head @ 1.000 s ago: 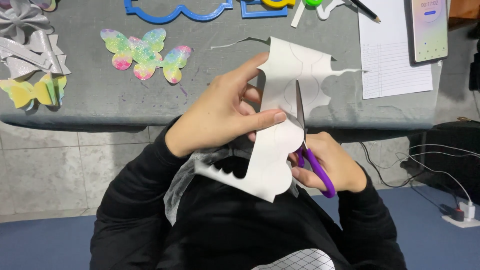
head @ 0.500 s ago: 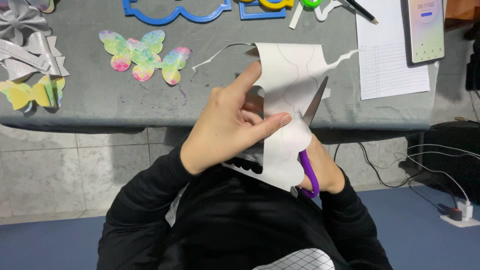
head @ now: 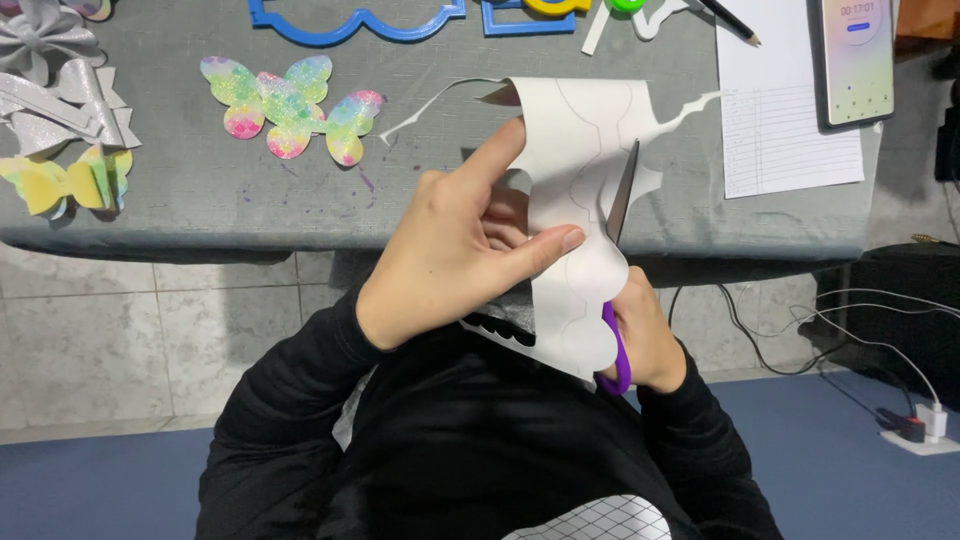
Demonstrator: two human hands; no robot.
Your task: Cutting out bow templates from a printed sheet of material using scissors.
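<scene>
My left hand (head: 455,255) pinches a white sheet (head: 580,150) with curved pencil outlines, thumb on its front and fingers behind. The sheet stands nearly upright over the near edge of the grey table (head: 180,200). Thin cut strips trail off its top left and top right. My right hand (head: 650,335) is mostly hidden behind the sheet's lower part and grips purple-handled scissors (head: 618,300). The scissor blades point up into the paper along a drawn line.
On the table lie two rainbow glitter butterfly cutouts (head: 290,105), silver and yellow bows (head: 60,130) at the left, blue plastic stencils (head: 350,20) at the far edge, a lined paper (head: 780,130), a pencil (head: 735,22) and a phone (head: 857,60). Cables and a plug (head: 925,425) lie on the floor at right.
The sheet has been turned and raised, its upper part now over the table. The scissors have moved up with the blades further into the paper. My left hand shifted its grip slightly.
</scene>
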